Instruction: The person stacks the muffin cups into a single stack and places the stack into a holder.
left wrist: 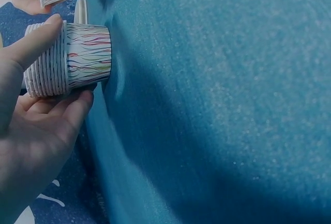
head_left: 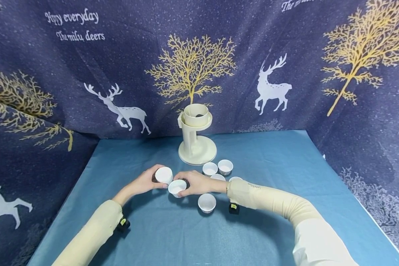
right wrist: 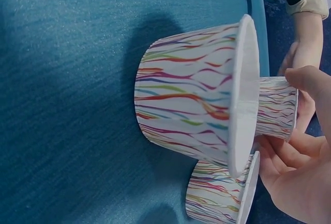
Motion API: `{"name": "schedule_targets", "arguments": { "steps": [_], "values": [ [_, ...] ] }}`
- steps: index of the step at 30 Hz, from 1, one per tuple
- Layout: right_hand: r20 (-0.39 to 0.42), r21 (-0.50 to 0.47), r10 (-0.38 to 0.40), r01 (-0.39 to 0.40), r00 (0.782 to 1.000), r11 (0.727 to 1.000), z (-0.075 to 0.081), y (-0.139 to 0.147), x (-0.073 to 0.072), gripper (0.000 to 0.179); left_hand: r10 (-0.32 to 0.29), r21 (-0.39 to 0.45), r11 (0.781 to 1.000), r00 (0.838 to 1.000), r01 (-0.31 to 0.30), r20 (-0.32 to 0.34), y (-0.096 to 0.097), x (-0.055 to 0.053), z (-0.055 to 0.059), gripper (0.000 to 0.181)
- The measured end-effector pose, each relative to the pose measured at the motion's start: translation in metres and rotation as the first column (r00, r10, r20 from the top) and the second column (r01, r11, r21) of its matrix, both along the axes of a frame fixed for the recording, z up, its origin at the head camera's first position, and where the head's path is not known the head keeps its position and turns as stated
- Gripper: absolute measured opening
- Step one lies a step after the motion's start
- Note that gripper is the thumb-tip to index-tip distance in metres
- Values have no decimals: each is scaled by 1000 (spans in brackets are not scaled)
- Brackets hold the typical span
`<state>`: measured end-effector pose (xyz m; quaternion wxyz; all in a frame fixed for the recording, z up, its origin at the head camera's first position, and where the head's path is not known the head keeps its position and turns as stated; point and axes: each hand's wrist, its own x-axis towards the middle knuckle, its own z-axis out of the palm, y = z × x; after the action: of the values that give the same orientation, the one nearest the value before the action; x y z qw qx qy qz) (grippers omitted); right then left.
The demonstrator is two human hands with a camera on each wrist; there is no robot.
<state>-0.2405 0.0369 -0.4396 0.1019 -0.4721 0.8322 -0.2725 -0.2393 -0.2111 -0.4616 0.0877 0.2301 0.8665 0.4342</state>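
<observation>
My left hand (head_left: 149,180) grips a nested stack of small paper cups (head_left: 164,175). In the left wrist view the stack (left wrist: 70,58) shows several rims close together, with thumb and fingers around them and wavy coloured lines on the wall. Beside it, my right hand (head_left: 196,182) pinches a single paper cup (head_left: 177,188) by its rim, its white inside facing up. The right wrist view shows this cup (right wrist: 276,105) between thumb and fingers. Close to the right wrist, another paper cup (head_left: 207,203) stands upright on the table, large in front in the right wrist view.
Behind the right forearm stand more paper cups (head_left: 225,167), two partly hidden by the arm. A cream-coloured stand (head_left: 190,142) with a round base and a cup-like top rises at the back. Blue cloth (head_left: 146,232) covers the table; a patterned curtain (head_left: 126,74) hangs behind.
</observation>
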Motion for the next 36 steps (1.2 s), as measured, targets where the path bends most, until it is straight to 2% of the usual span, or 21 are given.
{"name": "schedule_targets", "arguments": {
  "steps": [9, 14, 16, 21, 26, 36],
  "values": [
    [-13, -27, -2, 2, 1000, 1000, -2, 1, -2, 43, 6, -8, 1000, 1000, -6, 16, 1, 1, -3, 63],
    [-18, -59, -10, 9, 1000, 998, -1, 1, -3, 42, 1, -5, 1000, 1000, -1, 21, 5, 8, 9, 62],
    [-17, -69, -14, 13, 1000, 998, -1, 1, -3, 42, -4, 1, 1000, 1000, 4, 16, 5, 8, 10, 62],
    [9, -72, -25, 25, 1000, 997, 0, 1, -3, 42, -13, 19, 1000, 1000, 13, 4, 2, 3, 1, 62],
    [33, -79, -26, 29, 999, 996, -1, 2, -3, 42, -7, 27, 1000, 1000, 7, 17, 3, 4, 2, 63],
    [33, -70, -47, 49, 998, 996, -2, 3, -5, 42, 15, 19, 1000, 1000, -15, -21, 2, 3, -1, 62]
  ]
}}
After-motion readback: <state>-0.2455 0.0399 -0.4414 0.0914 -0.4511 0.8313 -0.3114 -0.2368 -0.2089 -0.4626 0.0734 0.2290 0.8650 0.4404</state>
